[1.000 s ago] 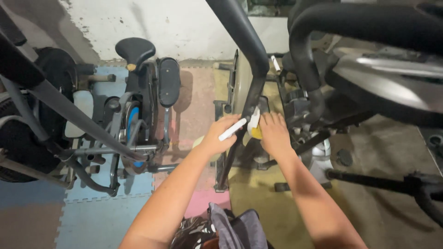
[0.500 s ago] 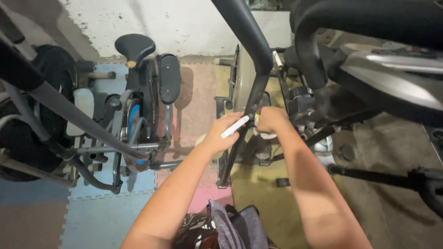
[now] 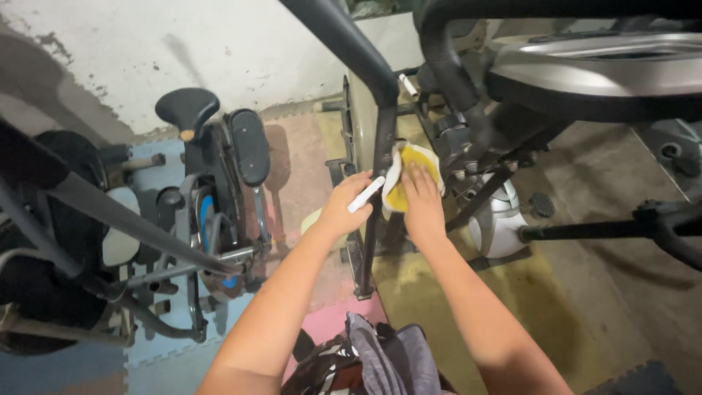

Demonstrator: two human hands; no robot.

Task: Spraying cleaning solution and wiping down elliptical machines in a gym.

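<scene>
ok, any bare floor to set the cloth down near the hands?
Bare tan concrete floor between the silver round housing and black horizontal bar. Pink foam mat left of the black upright post is partly free. Crowded around the black exercise bike.

Single view, head-mounted camera. Looks steeply down and forward along both forearms, close in. Left hand (image 3: 349,205) and right hand (image 3: 420,201) sit near frame centre, against the black upright bar (image 3: 382,157) of an exercise machine. Foam floor mats (image 3: 88,366) fill the lower left.
</scene>
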